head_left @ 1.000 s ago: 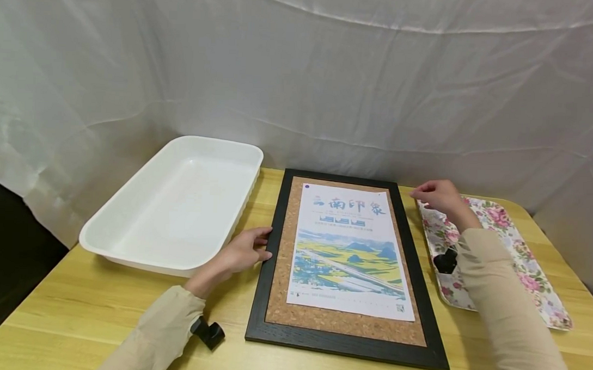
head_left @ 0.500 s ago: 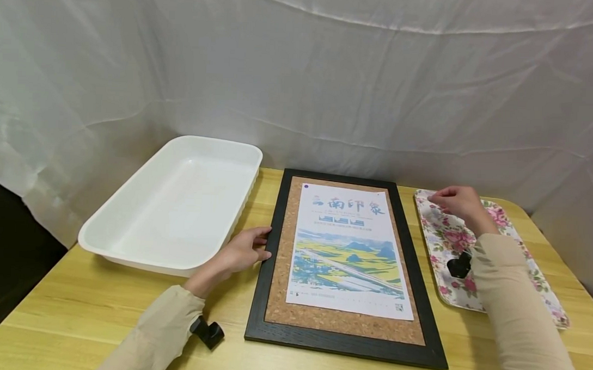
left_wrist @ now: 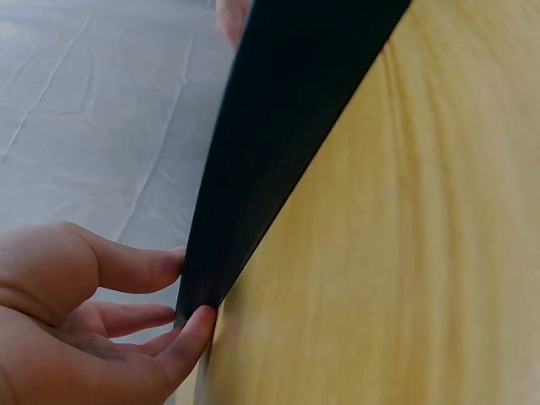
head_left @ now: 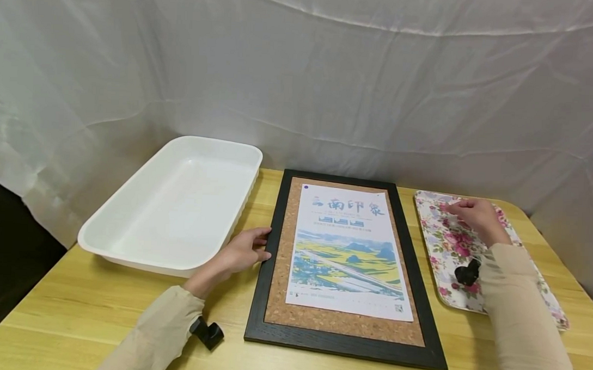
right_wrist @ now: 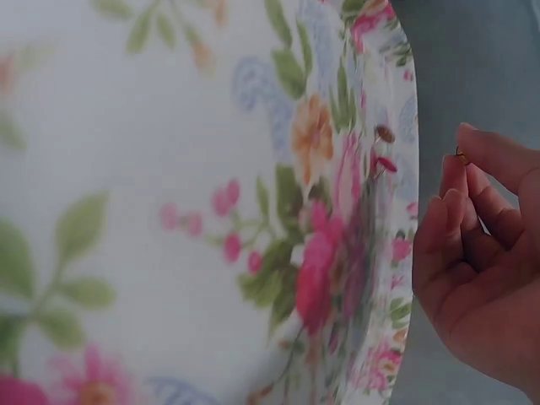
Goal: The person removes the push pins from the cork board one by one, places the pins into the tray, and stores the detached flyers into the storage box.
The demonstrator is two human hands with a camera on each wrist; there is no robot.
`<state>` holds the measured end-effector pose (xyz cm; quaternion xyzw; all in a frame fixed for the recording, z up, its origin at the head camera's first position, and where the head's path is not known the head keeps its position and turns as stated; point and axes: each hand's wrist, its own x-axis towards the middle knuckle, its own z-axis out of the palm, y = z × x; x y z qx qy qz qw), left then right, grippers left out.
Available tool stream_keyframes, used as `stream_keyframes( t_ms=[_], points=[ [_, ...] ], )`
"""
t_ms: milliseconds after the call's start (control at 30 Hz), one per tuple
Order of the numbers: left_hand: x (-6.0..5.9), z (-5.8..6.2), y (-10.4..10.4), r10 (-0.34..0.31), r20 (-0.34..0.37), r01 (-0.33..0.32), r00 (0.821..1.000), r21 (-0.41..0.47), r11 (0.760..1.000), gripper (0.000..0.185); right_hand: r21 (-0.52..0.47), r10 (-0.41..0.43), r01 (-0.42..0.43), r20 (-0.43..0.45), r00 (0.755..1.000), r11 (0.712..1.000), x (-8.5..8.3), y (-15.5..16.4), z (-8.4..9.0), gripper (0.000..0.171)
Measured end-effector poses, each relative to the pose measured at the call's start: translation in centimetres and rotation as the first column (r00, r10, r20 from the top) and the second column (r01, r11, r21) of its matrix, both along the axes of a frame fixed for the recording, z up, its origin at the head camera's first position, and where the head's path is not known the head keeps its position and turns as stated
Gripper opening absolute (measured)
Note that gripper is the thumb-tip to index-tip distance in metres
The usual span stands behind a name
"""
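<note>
In the head view my left hand point(head_left: 245, 249) rests its fingertips against the left side of a black-framed cork board point(head_left: 345, 331). The left wrist view has the thumb and fingers point(left_wrist: 139, 272) touching the black frame edge point(left_wrist: 261, 118). A printed landscape poster point(head_left: 352, 263) lies on the cork, with a purple thumbtack point(head_left: 306, 187) in its upper left corner. Above the floral tray point(head_left: 456, 242), my right hand point(head_left: 479, 217) pinches a tiny gold thumbtack point(right_wrist: 461, 156) between thumb and index finger. Two more thumbtacks, one brownish point(right_wrist: 385, 133) and one red point(right_wrist: 386, 164), show near the tray's rim.
A large white plastic bin point(head_left: 178, 202) stands left of the board on the wooden table point(head_left: 76, 308). A pale curtain point(head_left: 329, 82) hangs behind everything. Black wrist mounts point(head_left: 207, 333) sit on both sleeves.
My right hand has moved from the gap by the board's upper right corner rightward and nearer, over the floral tray. The left hand and the board have stayed in place.
</note>
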<state>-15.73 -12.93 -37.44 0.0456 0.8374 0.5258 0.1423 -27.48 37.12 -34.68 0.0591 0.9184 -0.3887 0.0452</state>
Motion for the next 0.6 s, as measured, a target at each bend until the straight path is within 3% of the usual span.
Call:
stream_keyframes(
  t_ms=[200, 400, 600],
  points=[
    [0.0, 0.0, 0.0, 0.001, 0.002, -0.001, 1.0, 0.005, 1.0, 0.059, -0.07, -0.073, 0.074, 0.026, 0.997, 0.995, -0.1, 1.1, -0.8, 0.031],
    [0.0, 0.0, 0.0, 0.001, 0.001, -0.001, 1.0, 0.004, 1.0, 0.059, -0.006, -0.116, 0.117, 0.085, 0.99, 0.993, -0.1, 2.2, -1.8, 0.056],
    [0.0, -0.1, 0.0, 0.001, 0.001, -0.001, 1.0, 0.001, 1.0, 0.059, -0.006, -0.117, 0.119, 0.095, 0.989, 0.993, -0.3, 2.7, -2.5, 0.061]
  ],
)
